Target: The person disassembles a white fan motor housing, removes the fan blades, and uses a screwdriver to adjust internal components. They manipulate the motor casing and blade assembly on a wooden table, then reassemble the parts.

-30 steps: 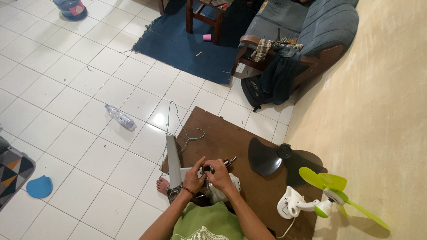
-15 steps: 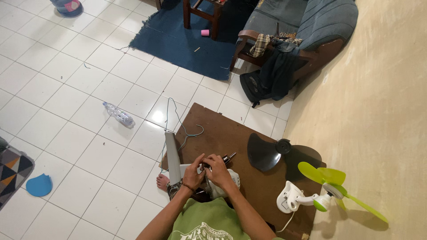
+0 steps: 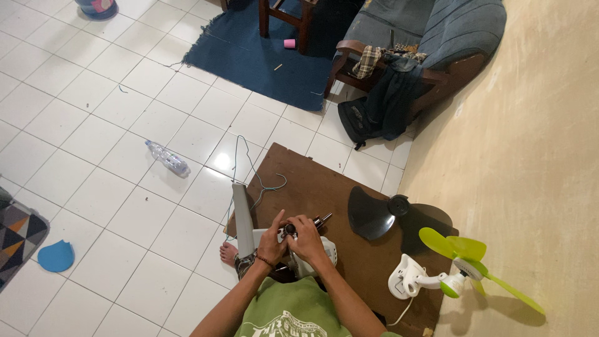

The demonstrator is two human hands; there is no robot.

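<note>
I sit on the floor at a brown board (image 3: 312, 187). My left hand (image 3: 273, 237) and my right hand (image 3: 307, 237) are closed together around a small dark motor part (image 3: 289, 230) with a metal shaft (image 3: 324, 219) sticking out to the right. Under my hands lies a white fan housing (image 3: 327, 249), mostly hidden. A long grey flat piece (image 3: 242, 218) lies just left of my left hand.
A black fan blade (image 3: 374, 213) lies on the board to the right. A small white fan with green blades (image 3: 455, 268) stands by the yellow wall. A wire (image 3: 262, 181), a plastic bottle (image 3: 167, 158), a blue rug (image 3: 262, 50) and an armchair (image 3: 424, 43) lie farther out.
The camera view has shifted slightly downward. My hands stay together on the motor part with only small finger movement.
</note>
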